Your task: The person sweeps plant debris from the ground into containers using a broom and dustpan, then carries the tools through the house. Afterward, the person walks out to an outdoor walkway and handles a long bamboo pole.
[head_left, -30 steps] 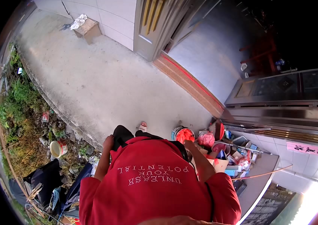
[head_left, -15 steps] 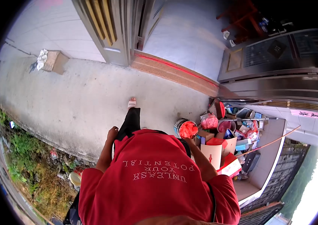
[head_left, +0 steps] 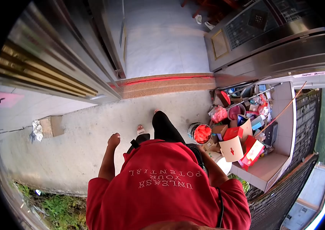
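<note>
My left hand hangs out from my side above the concrete floor, its fingers loosely curled with nothing seen in them. My right hand is low at my right hip, against the near rim of a round bucket. It appears to grip the bucket there; the fingertips are hidden. A crumpled red plastic bag fills the bucket's top. Just beyond the bucket lies a pile of discarded boxes and bags, with a tied pink-red bag and an upright cream carton nearest.
Ahead is a doorway with a stone sill and metal door leaves on both sides. A tiled low wall borders the pile, with a long thin stick across it. Against the left wall stands a cardboard box. Plants grow below the floor's edge.
My body has turned left and come closer to the doorway. My left hand has swung outward from my side. The bucket has stayed by my right hand, and one foot has stepped forward.
</note>
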`<state>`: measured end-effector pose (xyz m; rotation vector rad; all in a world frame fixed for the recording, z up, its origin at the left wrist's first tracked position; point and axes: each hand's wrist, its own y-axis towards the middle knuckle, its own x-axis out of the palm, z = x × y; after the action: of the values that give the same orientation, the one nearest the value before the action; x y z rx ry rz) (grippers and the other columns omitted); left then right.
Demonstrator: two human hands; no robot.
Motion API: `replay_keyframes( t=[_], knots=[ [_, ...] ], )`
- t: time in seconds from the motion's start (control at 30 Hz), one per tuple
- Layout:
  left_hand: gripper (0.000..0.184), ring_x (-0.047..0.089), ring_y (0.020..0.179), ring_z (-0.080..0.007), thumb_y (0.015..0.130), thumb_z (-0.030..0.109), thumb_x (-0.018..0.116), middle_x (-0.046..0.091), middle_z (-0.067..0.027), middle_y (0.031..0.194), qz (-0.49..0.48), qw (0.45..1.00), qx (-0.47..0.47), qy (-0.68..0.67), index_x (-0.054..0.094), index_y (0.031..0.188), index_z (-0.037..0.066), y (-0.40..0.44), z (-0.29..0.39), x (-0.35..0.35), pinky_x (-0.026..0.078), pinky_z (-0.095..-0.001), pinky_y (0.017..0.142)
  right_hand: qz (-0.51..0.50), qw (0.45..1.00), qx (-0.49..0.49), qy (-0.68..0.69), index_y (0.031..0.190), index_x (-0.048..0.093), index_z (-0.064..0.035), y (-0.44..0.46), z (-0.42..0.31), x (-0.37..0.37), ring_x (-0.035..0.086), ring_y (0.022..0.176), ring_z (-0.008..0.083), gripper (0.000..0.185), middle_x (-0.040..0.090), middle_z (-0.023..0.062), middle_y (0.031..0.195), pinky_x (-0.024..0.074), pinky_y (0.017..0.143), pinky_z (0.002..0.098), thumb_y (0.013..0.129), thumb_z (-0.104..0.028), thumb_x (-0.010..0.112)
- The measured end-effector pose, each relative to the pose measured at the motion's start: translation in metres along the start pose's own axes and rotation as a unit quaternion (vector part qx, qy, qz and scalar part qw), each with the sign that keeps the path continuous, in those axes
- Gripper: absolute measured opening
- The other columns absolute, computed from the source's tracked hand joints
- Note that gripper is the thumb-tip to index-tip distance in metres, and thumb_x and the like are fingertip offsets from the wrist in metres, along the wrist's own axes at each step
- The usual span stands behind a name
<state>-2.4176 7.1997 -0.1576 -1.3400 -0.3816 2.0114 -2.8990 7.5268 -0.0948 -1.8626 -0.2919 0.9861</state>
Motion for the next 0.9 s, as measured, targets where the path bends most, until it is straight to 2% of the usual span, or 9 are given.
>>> replay_keyframes(
  t=[0.3, 0.37, 0.4, 0.43, 0.6, 0.63, 0.7, 0.77, 0.9],
  knots=[
    [0.023, 0.06, 0.085, -0.0338, 0.08, 0.023, 0.057, 0.062, -0.0166, 0.09, -0.15, 0.978, 0.104, -0.096, 0.059, 0.097, 0.008, 0.101, 0.057, 0.013, 0.048, -0.0402, 0.071, -0.015, 1.0, -0.01, 0.012, 0.099, 0.061, -0.0137, 0.111, -0.04, -0.111, 0.059, 0.097, 0.0339, 0.028, 0.062, 0.0165, 0.101, 0.0471, 0.08, 0.0436, 0.081, -0.032, 0.051],
    [0.022, 0.06, 0.083, -0.0335, 0.081, 0.022, 0.057, 0.062, -0.0167, 0.089, -0.107, 0.955, 0.261, -0.093, 0.06, 0.099, 0.009, 0.143, 0.042, 0.041, 0.048, -0.0395, 0.07, -0.019, 1.0, -0.025, -0.001, 0.099, 0.061, -0.0141, 0.153, -0.043, -0.153, 0.059, 0.098, 0.0336, 0.027, 0.062, 0.0161, 0.102, 0.0471, 0.08, 0.0434, 0.081, -0.032, 0.052],
    [0.022, 0.061, 0.082, -0.0327, 0.081, 0.023, 0.057, 0.063, -0.0171, 0.088, -0.035, 0.966, 0.223, -0.127, 0.061, 0.098, 0.009, 0.159, 0.047, 0.036, 0.049, -0.0389, 0.07, -0.026, 0.999, -0.029, -0.004, 0.1, 0.061, -0.0143, 0.173, -0.051, -0.182, 0.059, 0.098, 0.0334, 0.027, 0.062, 0.016, 0.102, 0.0471, 0.08, 0.0433, 0.081, -0.032, 0.052],
    [0.023, 0.061, 0.081, -0.0317, 0.081, 0.025, 0.059, 0.063, -0.017, 0.09, -0.054, 0.992, 0.067, -0.092, 0.061, 0.098, 0.009, 0.159, 0.081, -0.004, 0.049, -0.0382, 0.068, -0.035, 0.999, -0.029, -0.004, 0.1, 0.061, -0.0145, 0.186, -0.065, -0.217, 0.059, 0.098, 0.0333, 0.027, 0.062, 0.0158, 0.103, 0.047, 0.08, 0.0432, 0.081, -0.032, 0.052],
    [0.026, 0.061, 0.081, -0.0343, 0.08, 0.026, 0.06, 0.062, -0.0177, 0.091, -0.103, 0.984, 0.144, -0.022, 0.059, 0.1, 0.009, 0.238, 0.136, -0.108, 0.049, -0.0407, 0.067, -0.013, 0.994, -0.104, 0.009, 0.093, 0.06, -0.0149, 0.247, -0.101, -0.341, 0.059, 0.096, 0.0336, 0.023, 0.063, 0.0133, 0.1, 0.0466, 0.08, 0.0437, 0.082, -0.032, 0.049],
    [0.023, 0.061, 0.082, -0.033, 0.08, 0.02, 0.059, 0.061, -0.0177, 0.087, -0.143, 0.986, 0.085, -0.031, 0.059, 0.099, 0.009, 0.251, 0.183, -0.15, 0.048, -0.04, 0.067, 0.008, 0.996, -0.084, 0.017, 0.093, 0.06, -0.0142, 0.25, -0.107, -0.364, 0.059, 0.095, 0.0341, 0.024, 0.063, 0.0139, 0.099, 0.0468, 0.08, 0.0444, 0.082, -0.032, 0.049],
    [0.02, 0.061, 0.08, -0.0295, 0.079, 0.012, 0.058, 0.06, -0.0168, 0.084, -0.057, 0.991, 0.114, 0.034, 0.058, 0.099, 0.007, 0.288, 0.259, -0.195, 0.048, -0.038, 0.067, 0.044, 0.998, -0.045, 0.026, 0.093, 0.06, -0.0128, 0.256, -0.119, -0.408, 0.059, 0.094, 0.035, 0.026, 0.063, 0.0151, 0.097, 0.0471, 0.079, 0.0457, 0.083, -0.033, 0.047],
    [0.02, 0.061, 0.079, -0.029, 0.08, 0.009, 0.056, 0.061, -0.0163, 0.085, 0.024, 0.988, 0.143, -0.049, 0.058, 0.099, 0.006, 0.316, 0.31, -0.22, 0.048, -0.037, 0.067, 0.024, 0.998, -0.05, -0.002, 0.097, 0.063, -0.0058, 0.249, -0.137, -0.464, 0.059, 0.097, 0.0362, 0.032, 0.062, 0.02, 0.1, 0.0474, 0.082, 0.0464, 0.084, -0.031, 0.049],
    [0.019, 0.06, 0.079, -0.0318, 0.08, 0.012, 0.052, 0.06, -0.0165, 0.085, 0.008, 0.974, 0.179, -0.138, 0.057, 0.097, 0.006, 0.353, 0.394, -0.261, 0.048, -0.0386, 0.068, 0.025, 0.997, -0.066, -0.023, 0.097, 0.063, -0.0062, 0.284, -0.137, -0.502, 0.059, 0.098, 0.035, 0.037, 0.062, 0.0182, 0.101, 0.0476, 0.082, 0.0444, 0.083, -0.038, 0.051]
  ],
)
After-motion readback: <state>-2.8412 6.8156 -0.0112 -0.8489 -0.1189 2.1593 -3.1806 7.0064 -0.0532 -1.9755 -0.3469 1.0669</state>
